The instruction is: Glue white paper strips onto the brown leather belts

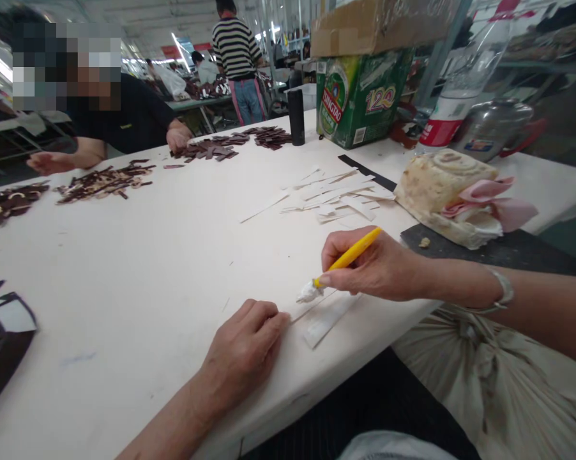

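My right hand [377, 265] is closed round a yellow-handled brush [352, 250], its white, clotted tip pointing down at the white table [173, 262]. Below the tip runs a thin pale strip [311, 309]. The fingers of my left hand [247, 338] are curled, thumb against forefinger, at the near end of that strip; the exact grip is partly hidden. A wider whitish strip [331, 324] lies flat beside it, close to the table's front edge. Beyond my right hand is a loose pile of pale strips [340, 195].
A crusted, cream-coloured lump with pink material [441, 188] sits on a dark mat [493, 255]. Behind stand a green carton [364, 96], a black cylinder [295, 118], a bottle [446, 121] and a metal mug [493, 128]. Across the table, a co-worker [125, 121] handles dark brown pieces [211, 148].
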Demonstrator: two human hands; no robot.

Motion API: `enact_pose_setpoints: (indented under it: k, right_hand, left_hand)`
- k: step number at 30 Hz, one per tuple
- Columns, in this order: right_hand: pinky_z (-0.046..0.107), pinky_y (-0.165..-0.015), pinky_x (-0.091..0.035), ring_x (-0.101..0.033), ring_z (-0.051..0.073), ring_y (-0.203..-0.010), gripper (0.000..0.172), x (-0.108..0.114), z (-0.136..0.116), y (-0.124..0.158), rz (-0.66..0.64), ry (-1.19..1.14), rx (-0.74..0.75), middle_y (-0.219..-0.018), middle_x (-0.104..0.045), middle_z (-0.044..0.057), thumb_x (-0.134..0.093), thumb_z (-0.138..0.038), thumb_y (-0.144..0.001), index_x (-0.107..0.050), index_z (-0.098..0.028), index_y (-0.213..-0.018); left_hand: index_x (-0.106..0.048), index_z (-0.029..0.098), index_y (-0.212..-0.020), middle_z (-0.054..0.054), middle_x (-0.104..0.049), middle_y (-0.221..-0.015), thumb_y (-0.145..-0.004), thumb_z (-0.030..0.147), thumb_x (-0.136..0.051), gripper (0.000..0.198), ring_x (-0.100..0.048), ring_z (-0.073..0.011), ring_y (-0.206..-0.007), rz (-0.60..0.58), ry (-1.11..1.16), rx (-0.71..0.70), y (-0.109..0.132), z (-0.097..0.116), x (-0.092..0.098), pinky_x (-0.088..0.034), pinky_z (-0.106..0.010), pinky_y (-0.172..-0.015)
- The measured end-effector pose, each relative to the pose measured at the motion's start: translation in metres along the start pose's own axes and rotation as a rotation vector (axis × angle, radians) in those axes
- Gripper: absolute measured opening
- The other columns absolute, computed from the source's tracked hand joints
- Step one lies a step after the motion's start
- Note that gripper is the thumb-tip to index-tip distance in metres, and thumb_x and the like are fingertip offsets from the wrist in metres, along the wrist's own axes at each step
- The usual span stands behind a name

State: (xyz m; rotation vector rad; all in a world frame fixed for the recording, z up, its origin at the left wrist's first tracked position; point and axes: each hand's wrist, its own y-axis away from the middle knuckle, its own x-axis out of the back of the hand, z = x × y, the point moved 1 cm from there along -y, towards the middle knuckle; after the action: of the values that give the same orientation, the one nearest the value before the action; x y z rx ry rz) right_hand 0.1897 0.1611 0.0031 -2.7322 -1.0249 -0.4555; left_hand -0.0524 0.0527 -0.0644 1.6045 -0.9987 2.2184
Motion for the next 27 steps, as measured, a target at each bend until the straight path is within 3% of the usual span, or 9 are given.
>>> enact_pose_setpoints:
  k: [5,8,14,20,23,27]
  right_hand:
    - [0.019,-0.049,-0.033,-0.045,0.007,-0.056,0.009,-0.023,0.010,-0.018,-0.152,0.053,0.059,-0.061,-0.055,-0.007,-0.069,-0.013,-0.073,-0.060,-0.016,-0.073]
    - [0.019,-0.050,-0.034,-0.043,0.007,-0.055,0.009,-0.022,0.010,-0.022,-0.212,0.129,0.098,-0.060,-0.054,-0.007,-0.065,-0.010,-0.071,-0.059,-0.016,-0.072]
    - [0.021,-0.051,-0.033,-0.044,0.009,-0.054,0.009,0.029,0.010,-0.014,-0.184,0.455,0.065,-0.057,-0.053,-0.006,-0.060,-0.010,-0.068,-0.055,-0.018,-0.066]
    - [0.022,-0.049,-0.031,-0.043,0.010,-0.053,0.009,0.086,0.004,0.014,0.101,0.643,0.025,-0.054,-0.051,-0.005,-0.065,-0.018,-0.072,-0.058,-0.018,-0.066]
    - [0.021,-0.048,-0.035,-0.048,0.009,-0.053,0.009,0.104,-0.009,0.036,0.363,0.552,0.063,-0.060,-0.057,-0.004,-0.067,-0.023,-0.077,-0.061,-0.018,-0.072]
    - [0.019,-0.037,-0.034,-0.047,0.008,-0.042,0.015,0.113,-0.020,0.058,0.568,0.338,0.107,-0.054,-0.055,-0.005,-0.071,-0.031,-0.082,-0.063,-0.019,-0.076]
  left_hand:
    - [-0.064,0.013,-0.108,-0.008,-0.063,-0.092,-0.094,0.010,-0.052,0.019,-0.055,-0.0190,-0.082,-0.038,0.005,-0.036,0.001,0.001,-0.004,-0.051,-0.030,-0.067]
    - [-0.064,0.012,-0.106,-0.009,-0.063,-0.092,-0.093,0.009,-0.053,0.018,-0.055,-0.0193,-0.082,-0.030,-0.008,-0.065,0.001,0.000,-0.004,-0.050,-0.031,-0.067]
    - [-0.063,0.012,-0.108,-0.009,-0.063,-0.094,-0.093,0.009,-0.053,0.018,-0.055,-0.0199,-0.083,-0.033,-0.015,-0.087,0.001,-0.002,-0.006,-0.051,-0.032,-0.070]
    - [-0.064,0.016,-0.105,-0.007,-0.063,-0.091,-0.093,0.009,-0.050,0.020,-0.056,-0.0180,-0.081,-0.013,0.041,-0.054,-0.006,-0.006,0.006,-0.049,-0.029,-0.066]
    - [-0.064,0.020,-0.104,-0.006,-0.063,-0.095,-0.093,0.010,-0.049,0.021,-0.059,-0.0167,-0.082,0.033,0.047,-0.003,-0.038,-0.021,0.012,-0.048,-0.028,-0.067]
    - [-0.065,0.022,-0.110,-0.005,-0.065,-0.105,-0.097,0.020,-0.048,0.021,-0.063,-0.0183,-0.091,-0.019,-0.029,0.142,-0.128,-0.051,-0.005,-0.050,-0.029,-0.071]
